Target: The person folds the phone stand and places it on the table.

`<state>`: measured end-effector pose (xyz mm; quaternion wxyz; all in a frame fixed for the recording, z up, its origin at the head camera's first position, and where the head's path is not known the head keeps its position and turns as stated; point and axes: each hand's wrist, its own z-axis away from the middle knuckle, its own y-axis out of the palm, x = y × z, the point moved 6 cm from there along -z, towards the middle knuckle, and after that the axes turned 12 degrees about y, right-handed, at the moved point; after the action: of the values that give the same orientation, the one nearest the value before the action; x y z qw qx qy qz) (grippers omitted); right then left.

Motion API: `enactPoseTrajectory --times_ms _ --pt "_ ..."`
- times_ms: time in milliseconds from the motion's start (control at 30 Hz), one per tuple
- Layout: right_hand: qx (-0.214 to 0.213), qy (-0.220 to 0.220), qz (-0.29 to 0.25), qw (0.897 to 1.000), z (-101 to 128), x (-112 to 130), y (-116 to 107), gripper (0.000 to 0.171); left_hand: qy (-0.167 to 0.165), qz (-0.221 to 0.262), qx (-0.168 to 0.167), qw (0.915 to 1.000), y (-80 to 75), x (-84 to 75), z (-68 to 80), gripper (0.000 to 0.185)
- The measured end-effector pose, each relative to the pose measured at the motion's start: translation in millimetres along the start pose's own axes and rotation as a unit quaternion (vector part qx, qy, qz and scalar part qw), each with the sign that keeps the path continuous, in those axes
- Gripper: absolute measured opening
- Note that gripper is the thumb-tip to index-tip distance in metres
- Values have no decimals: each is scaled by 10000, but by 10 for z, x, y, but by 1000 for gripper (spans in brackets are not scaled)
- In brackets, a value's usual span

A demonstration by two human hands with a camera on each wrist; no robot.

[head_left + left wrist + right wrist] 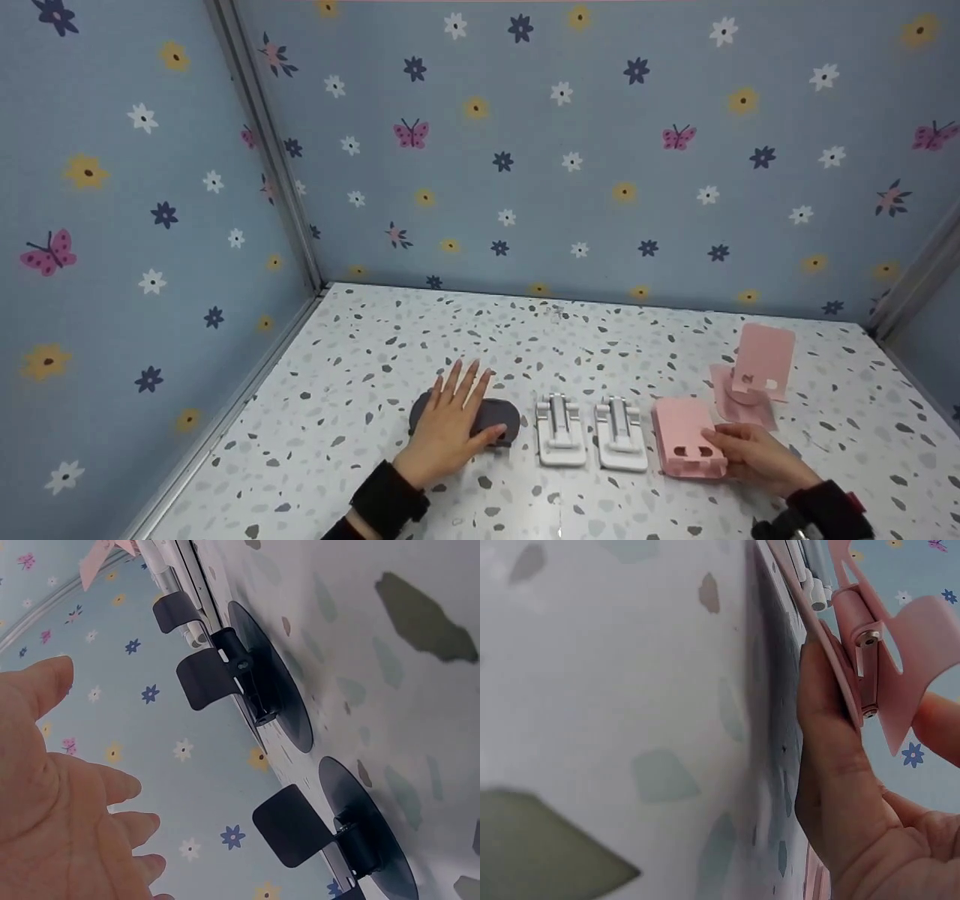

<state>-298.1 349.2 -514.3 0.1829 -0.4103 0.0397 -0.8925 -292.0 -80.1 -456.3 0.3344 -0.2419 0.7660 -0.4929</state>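
My right hand grips a folded pink phone stand by its right edge. In the right wrist view the pink stand's hinge shows, with fingers under its base plate and the thumb at its front lip. My left hand lies flat with fingers stretched out over two black phone stands. From the left wrist, its palm faces these stands, both with round bases; the nearer one and the farther one stand side by side. The left hand partly hides them in the head view.
Two white folded phone stands lie side by side between the hands. Behind the right hand stands an unfolded pink phone stand. Blue flowered panels wall in the speckled white table at the back and sides.
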Motion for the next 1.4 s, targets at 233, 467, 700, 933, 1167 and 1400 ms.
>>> enactPoseTrajectory --times_ms 233,467,700,933,1167,1400 --pt "200 -165 172 9995 3 9 32 86 -6 -79 20 10000 7 23 7 79" --pt "-3 -188 271 9995 -3 25 45 78 -75 41 109 9999 15 29 11 78" --pt "-832 -139 1207 9891 3 52 2 84 -122 49 177 9998 31 38 3 79" --pt "-1790 -726 2789 9407 101 230 79 78 -123 55 190 9997 40 31 -3 80" --pt "-1981 -764 3333 9186 129 283 141 80 -91 105 132 9998 36 22 -16 80" --pt "-1909 -584 3618 9106 123 313 196 72 -122 64 156 9998 45 37 2 80"
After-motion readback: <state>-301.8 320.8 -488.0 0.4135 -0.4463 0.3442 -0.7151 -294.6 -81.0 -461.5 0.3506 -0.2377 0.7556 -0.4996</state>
